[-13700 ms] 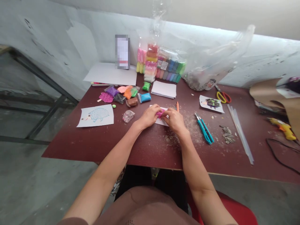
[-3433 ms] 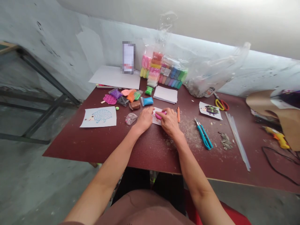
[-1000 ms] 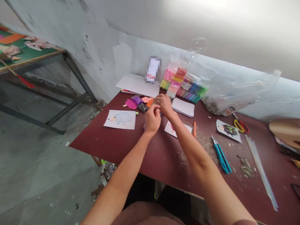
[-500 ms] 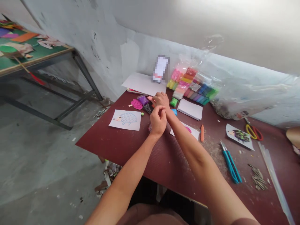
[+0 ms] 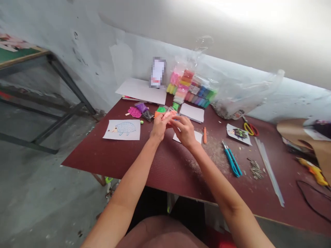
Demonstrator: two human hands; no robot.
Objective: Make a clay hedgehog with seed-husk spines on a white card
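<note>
My left hand (image 5: 158, 128) and my right hand (image 5: 185, 130) meet over the middle of the dark red table (image 5: 124, 155). Both are closed on a light pink packet (image 5: 169, 115), partly hidden by the fingers. Just beyond them are a green clay packet (image 5: 161, 109) and an orange one (image 5: 157, 114). To the left lie a black packet (image 5: 148, 115), a purple packet (image 5: 141, 107), a magenta clay shape (image 5: 134, 112) and a hedgehog drawing (image 5: 122, 130). A white card (image 5: 198, 136) is partly covered by my right hand.
Bagged coloured clay (image 5: 191, 88), a phone (image 5: 157, 72) and paper stacks (image 5: 191, 112) stand along the back. Rightward are an orange stick (image 5: 205, 135), teal snips (image 5: 232, 160), scissors (image 5: 250, 129), clear glue sticks (image 5: 269, 170) and a yellow glue gun (image 5: 313, 171).
The view has shifted right. My hands, crossed over each other before, are now side by side. The pink packet, earlier at my farther hand, is between the fingers of both.
</note>
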